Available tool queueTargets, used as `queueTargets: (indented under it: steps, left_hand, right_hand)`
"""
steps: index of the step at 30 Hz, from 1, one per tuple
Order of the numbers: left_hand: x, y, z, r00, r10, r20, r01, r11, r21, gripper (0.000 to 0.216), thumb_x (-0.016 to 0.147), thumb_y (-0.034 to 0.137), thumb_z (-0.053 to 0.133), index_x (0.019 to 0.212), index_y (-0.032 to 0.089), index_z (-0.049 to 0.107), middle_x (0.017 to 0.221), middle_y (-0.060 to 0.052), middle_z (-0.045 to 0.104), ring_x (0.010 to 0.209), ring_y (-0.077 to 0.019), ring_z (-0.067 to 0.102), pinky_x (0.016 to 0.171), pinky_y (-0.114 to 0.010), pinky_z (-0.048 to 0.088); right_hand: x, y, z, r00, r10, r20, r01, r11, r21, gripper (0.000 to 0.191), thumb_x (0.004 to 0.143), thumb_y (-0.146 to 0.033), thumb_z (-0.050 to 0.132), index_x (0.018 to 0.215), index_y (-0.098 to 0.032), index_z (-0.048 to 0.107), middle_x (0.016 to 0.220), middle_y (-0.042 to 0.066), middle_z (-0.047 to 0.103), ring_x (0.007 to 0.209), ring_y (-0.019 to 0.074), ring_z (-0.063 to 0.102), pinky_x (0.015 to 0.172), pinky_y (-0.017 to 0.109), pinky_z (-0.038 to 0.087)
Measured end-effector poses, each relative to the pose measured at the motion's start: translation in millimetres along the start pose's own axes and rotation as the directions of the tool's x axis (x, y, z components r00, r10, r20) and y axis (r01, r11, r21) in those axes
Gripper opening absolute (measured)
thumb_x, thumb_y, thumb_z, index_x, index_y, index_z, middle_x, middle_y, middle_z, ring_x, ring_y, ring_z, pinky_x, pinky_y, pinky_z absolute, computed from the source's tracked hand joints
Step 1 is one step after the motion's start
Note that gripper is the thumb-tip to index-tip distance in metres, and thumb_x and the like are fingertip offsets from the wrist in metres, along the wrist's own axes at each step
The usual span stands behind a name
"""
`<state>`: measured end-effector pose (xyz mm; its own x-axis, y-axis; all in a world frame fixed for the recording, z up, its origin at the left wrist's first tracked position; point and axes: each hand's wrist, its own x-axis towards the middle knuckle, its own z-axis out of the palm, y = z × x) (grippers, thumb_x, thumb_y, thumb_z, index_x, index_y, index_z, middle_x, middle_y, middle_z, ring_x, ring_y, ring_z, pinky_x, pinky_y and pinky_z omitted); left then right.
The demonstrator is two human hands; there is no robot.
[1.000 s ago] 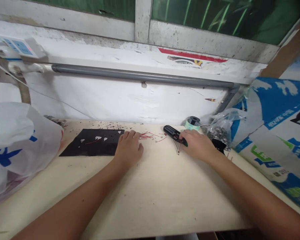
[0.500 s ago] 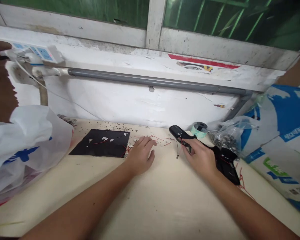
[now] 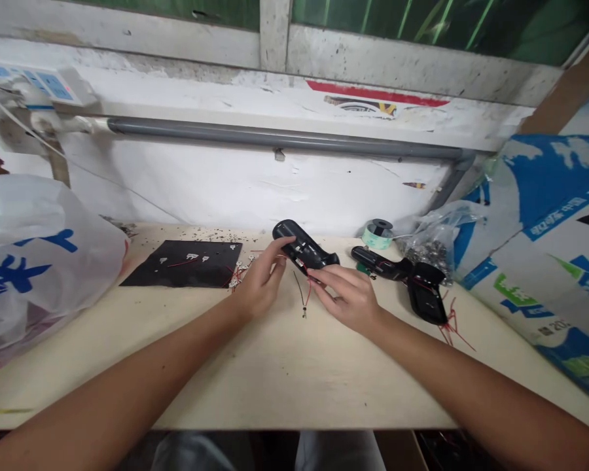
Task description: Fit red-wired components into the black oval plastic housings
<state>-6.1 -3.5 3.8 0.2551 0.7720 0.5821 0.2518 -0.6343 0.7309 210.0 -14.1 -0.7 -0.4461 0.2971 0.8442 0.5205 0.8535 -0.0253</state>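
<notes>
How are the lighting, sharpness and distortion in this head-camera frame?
Head view: soft even light, only faint shadows and no glare on the table; left hand, right hand and black casing sharp; wide-angle lens slightly bows the grey pipe and stretches the corners.

3 blk housings, 1 blk mat, 1 spool, 1 clear parts bag, 1 white bag.

Mat L on bench; shell ctr; more shells R; spool, bag behind them.
</notes>
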Motion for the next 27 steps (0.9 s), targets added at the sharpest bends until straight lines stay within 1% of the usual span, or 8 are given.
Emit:
queueTargets:
  steps: [6,10,15,17,19,23,25,27]
  left_hand:
    - [6,-10,5,0.985,-0.155,-0.08,0.124,0.943,-0.307,0.034,0.096,0.038,0.059,0.126,0.024,0.053,0.101,-0.006,0.066,0.092,-0.0196,0.064,0.085,-0.035,0.053]
    - [8,-11,5,0.974,-0.192,-0.123,0.136,0.922,-0.362,0.033,0.09,0.032,0.067,0.119,0.024,0.052,0.094,-0.003,0.065,0.077,-0.0147,0.062,0.073,-0.03,0.052]
    - [9,0,2,0.958,-0.24,-0.156,0.153,0.889,-0.431,0.029,0.088,0.029,0.069,0.11,0.024,0.053,0.096,-0.002,0.065,0.076,-0.0133,0.063,0.069,-0.028,0.054]
    - [10,3,1,0.947,-0.279,-0.156,0.179,0.867,-0.465,0.027,0.087,0.03,0.069,0.107,0.024,0.053,0.092,-0.001,0.065,0.074,-0.0127,0.063,0.066,-0.026,0.054]
    - [11,5,0,0.931,-0.329,-0.156,0.214,0.841,-0.497,0.027,0.086,0.03,0.07,0.105,0.023,0.052,0.088,0.0,0.065,0.071,-0.0118,0.062,0.063,-0.024,0.053]
    - [14,5,-3,0.9,-0.408,-0.154,0.26,0.785,-0.563,0.027,0.084,0.027,0.07,0.104,0.025,0.052,0.084,0.001,0.062,0.068,-0.0102,0.059,0.058,-0.02,0.049]
    - [15,3,-4,0.898,-0.418,-0.139,0.272,0.774,-0.572,0.025,0.084,0.027,0.069,0.104,0.024,0.054,0.086,0.001,0.06,0.068,-0.0096,0.058,0.057,-0.019,0.049]
    - [16,1,-6,0.9,-0.417,-0.125,0.278,0.771,-0.573,0.025,0.082,0.027,0.07,0.102,0.024,0.055,0.089,0.0,0.06,0.068,-0.0103,0.059,0.058,-0.022,0.052]
  right_hand:
    - [0,-1,5,0.987,-0.138,0.08,0.143,0.988,-0.053,0.041,0.092,-0.007,0.058,0.131,-0.018,0.062,0.106,0.007,0.075,0.081,0.0192,0.072,0.072,0.034,0.057]
    - [1,-3,8,0.974,-0.18,0.137,0.183,0.983,-0.015,0.043,0.092,-0.006,0.054,0.132,-0.018,0.06,0.111,0.007,0.073,0.082,0.0191,0.071,0.072,0.035,0.058]
    - [3,-4,8,0.97,-0.168,0.177,0.161,0.986,0.048,0.043,0.091,-0.008,0.054,0.133,-0.019,0.058,0.118,0.008,0.07,0.087,0.0193,0.07,0.073,0.035,0.06]
    - [3,-6,7,0.972,-0.169,0.164,0.158,0.984,0.079,0.048,0.09,-0.008,0.054,0.136,-0.021,0.056,0.123,0.01,0.067,0.092,0.0195,0.07,0.074,0.034,0.061]
    - [2,-7,6,0.982,-0.166,0.091,0.155,0.981,0.113,0.054,0.088,-0.007,0.055,0.139,-0.024,0.054,0.127,0.011,0.061,0.096,0.0193,0.068,0.078,0.033,0.061]
    - [0,-4,2,0.995,-0.033,-0.095,0.047,0.989,0.143,0.055,0.084,-0.006,0.059,0.135,-0.028,0.057,0.115,0.01,0.055,0.094,0.0205,0.065,0.076,0.034,0.06]
    - [0,2,0,0.992,0.071,-0.102,-0.057,0.989,0.138,0.044,0.085,-0.008,0.059,0.125,-0.027,0.063,0.106,0.008,0.056,0.088,0.0203,0.064,0.071,0.034,0.058]
    - [-1,11,-1,0.979,0.196,-0.047,-0.191,0.977,0.096,0.03,0.087,-0.011,0.057,0.111,-0.025,0.067,0.098,0.006,0.057,0.079,0.0185,0.061,0.069,0.034,0.055]
